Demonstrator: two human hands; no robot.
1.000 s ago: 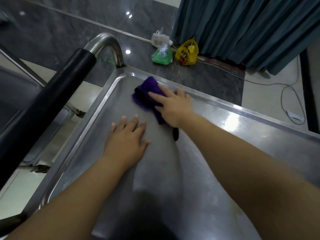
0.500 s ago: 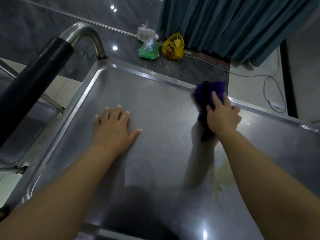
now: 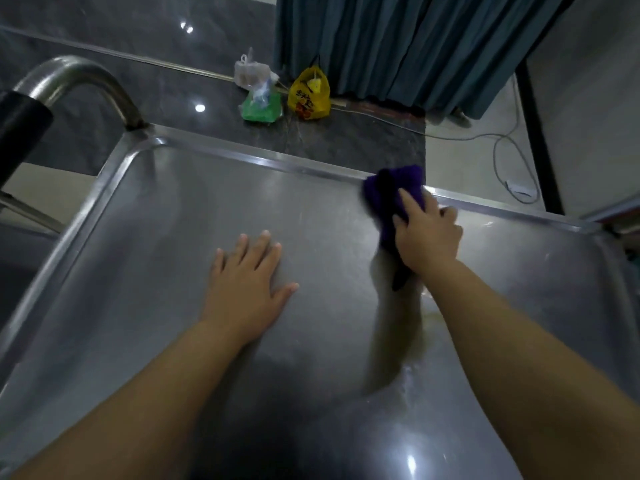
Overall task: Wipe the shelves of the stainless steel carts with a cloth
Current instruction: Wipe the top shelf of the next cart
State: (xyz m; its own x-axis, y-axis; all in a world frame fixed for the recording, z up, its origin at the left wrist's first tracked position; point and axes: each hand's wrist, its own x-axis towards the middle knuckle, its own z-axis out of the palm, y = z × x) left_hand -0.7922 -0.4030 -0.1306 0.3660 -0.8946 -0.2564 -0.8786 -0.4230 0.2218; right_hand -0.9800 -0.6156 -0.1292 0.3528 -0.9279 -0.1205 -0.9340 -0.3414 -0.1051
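Note:
The top shelf of the stainless steel cart (image 3: 166, 244) fills the view, with a raised rim all round. My left hand (image 3: 246, 282) lies flat on the middle of the shelf, fingers spread and straight. My right hand (image 3: 429, 237) holds a purple cloth (image 3: 388, 188) against the shelf at its far rim, right of centre. The index finger lies along the cloth, and the other fingers curl at its right edge. A dark end of the cloth trails out under the wrist.
The cart's curved steel handle (image 3: 79, 77) with a black grip (image 3: 17, 133) rises at the far left corner. On the floor beyond lie a yellow bag (image 3: 309, 95), a green bag (image 3: 261, 105), a white bag (image 3: 251, 72) and a cable (image 3: 502, 157). A teal curtain (image 3: 398, 46) hangs behind.
My right hand slid the cloth from near the far left corner rightward along the far rim. My left hand stayed flat on the shelf.

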